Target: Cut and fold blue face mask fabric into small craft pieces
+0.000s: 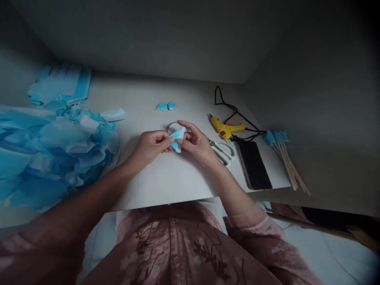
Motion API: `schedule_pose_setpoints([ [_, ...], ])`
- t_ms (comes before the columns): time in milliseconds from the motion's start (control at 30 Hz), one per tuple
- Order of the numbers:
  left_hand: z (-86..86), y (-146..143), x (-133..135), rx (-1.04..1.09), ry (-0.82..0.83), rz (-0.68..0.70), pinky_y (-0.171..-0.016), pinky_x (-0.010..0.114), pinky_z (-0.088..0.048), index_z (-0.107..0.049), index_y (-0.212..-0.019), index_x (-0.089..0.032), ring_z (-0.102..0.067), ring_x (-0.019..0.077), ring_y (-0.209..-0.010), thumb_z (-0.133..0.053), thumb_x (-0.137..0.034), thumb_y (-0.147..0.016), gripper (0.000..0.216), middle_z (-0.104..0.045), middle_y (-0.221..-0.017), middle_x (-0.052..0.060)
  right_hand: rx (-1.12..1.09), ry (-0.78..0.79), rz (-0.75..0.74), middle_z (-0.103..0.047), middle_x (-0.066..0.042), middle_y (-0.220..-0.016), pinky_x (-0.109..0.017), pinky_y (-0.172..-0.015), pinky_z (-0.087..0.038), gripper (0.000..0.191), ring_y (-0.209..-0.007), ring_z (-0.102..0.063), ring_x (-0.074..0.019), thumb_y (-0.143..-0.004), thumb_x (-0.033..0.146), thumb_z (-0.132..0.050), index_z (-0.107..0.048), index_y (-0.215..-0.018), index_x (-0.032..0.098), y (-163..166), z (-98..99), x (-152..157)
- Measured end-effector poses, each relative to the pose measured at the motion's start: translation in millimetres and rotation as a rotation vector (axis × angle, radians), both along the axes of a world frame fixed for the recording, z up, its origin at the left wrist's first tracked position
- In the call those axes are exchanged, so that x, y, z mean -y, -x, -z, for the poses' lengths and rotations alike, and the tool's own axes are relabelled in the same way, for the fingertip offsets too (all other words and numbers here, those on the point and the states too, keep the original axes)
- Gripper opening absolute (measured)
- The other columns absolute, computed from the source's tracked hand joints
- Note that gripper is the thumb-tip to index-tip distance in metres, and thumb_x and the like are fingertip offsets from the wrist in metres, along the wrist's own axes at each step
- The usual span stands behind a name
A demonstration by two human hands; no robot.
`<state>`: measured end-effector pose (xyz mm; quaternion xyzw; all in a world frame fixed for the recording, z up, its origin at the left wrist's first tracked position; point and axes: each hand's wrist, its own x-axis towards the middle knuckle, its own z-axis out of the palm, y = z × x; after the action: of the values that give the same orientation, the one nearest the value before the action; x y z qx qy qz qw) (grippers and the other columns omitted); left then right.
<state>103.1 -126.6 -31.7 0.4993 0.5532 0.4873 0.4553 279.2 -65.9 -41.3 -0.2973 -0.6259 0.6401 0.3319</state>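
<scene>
A small folded piece of light blue tissue paper (177, 138) is pinched between both my hands above the white table (166, 182). My left hand (150, 145) grips its left side with fingertips closed. My right hand (196, 143) holds its right side, fingers curled round it. Just behind the paper lies a thin wire ring (171, 126), partly hidden by my fingers. Two small folded blue paper pieces (166, 105) rest farther back on the table.
A big heap of blue and white tissue paper (50, 150) fills the left side. To the right lie scissors (222, 149), a yellow glue gun (226, 128) with black cord, a black phone (253, 164) and wooden sticks with blue tips (285, 158). Grey walls close in behind.
</scene>
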Motion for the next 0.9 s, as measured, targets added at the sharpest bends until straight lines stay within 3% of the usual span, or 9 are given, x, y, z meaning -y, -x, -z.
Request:
schedule_pose_setpoints([
  [267,3.1,0.6,0.2,0.01,-0.005,0.059,-0.058,0.024,-0.045,-0.068,-0.073,-0.017,-0.054,0.0103,-0.056,-0.073,-0.043,-0.078,0.027,-0.062,-0.062,-0.001,0.018,-0.099,-0.002,-0.055,0.006,-0.073,-0.027,-0.065,-0.045,0.061,-0.064,-0.053,-0.0128,-0.083,0.038,-0.073,-0.051,-0.139,0.026,-0.6,0.8,1.4],
  [400,3.1,2.9,-2.3,-0.005,0.01,0.023,-0.057,0.023,-0.045,-0.066,-0.069,-0.017,-0.055,0.0105,-0.056,-0.076,-0.042,-0.075,0.027,-0.063,-0.06,-0.001,0.055,-0.147,0.004,-0.055,0.006,-0.072,-0.027,-0.064,-0.043,0.059,-0.064,-0.052,-0.013,-0.083,0.039,-0.07,-0.053,-0.138,0.026,-0.9,1.5,-2.1],
  [633,0.6,12.1,-7.2,0.051,-0.061,-0.131,-0.057,0.024,-0.043,-0.068,-0.072,-0.017,-0.056,0.0108,-0.056,-0.071,-0.038,-0.079,0.022,-0.064,-0.062,0.001,0.116,-0.346,0.399,-0.066,0.0,-0.083,-0.03,-0.071,-0.048,0.042,-0.072,-0.058,-0.0141,-0.089,0.035,-0.06,-0.061,-0.128,0.021,-38.9,-2.3,-13.4],
  [900,2.9,7.8,-5.6,0.027,-0.04,-0.103,-0.058,0.024,-0.044,-0.069,-0.072,-0.016,-0.055,0.0111,-0.057,-0.071,-0.04,-0.078,0.024,-0.066,-0.063,0.002,0.44,-0.53,0.525,-0.073,-0.003,-0.088,-0.031,-0.074,-0.05,0.033,-0.077,-0.065,-0.0165,-0.092,0.031,-0.057,-0.069,-0.12,0.019,-96.3,5.3,-1.5],
])
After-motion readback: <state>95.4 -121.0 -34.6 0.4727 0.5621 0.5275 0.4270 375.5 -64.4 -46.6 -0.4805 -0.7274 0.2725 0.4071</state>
